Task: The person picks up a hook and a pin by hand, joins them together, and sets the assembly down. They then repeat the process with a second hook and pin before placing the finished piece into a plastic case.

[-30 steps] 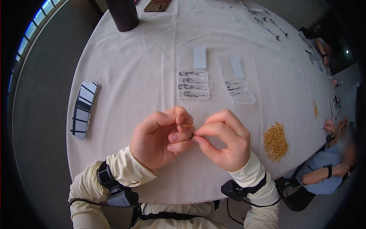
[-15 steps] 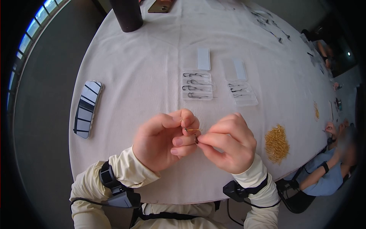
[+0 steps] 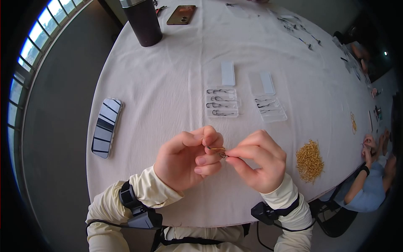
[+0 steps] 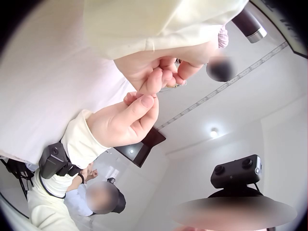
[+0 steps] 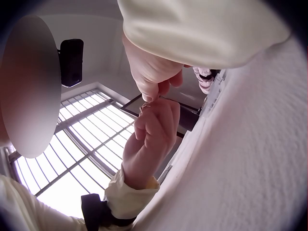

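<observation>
My left hand (image 3: 189, 158) is palm up, its thumb and index finger pinching a small gold metal piece (image 3: 217, 148) with a dark end. The gold piece points toward my right hand (image 3: 261, 161), whose thumb and forefinger pinch a thin dark loop (image 3: 223, 155). That loop sits close below the gold piece, beside the left hand's lower fingertips. Beyond the hands are two clear plastic boxes with raised lids: the left box (image 3: 221, 116) and right box (image 3: 277, 118) hold dark hook-like pieces in rows. At the right lies a pile of small gold pieces (image 3: 310, 161).
A phone (image 3: 107, 128) lies at the table's left, another phone (image 3: 181, 15) at the back near a dark tumbler (image 3: 145, 25). Dark stringy items (image 3: 300, 33) are spread at the far right. A person in blue (image 3: 365, 180) sits at the right edge.
The head view has shifted, so the table items appear lower and further right. Both hands stay close together with the same grips; the dark loop at the right fingertips shows more plainly.
</observation>
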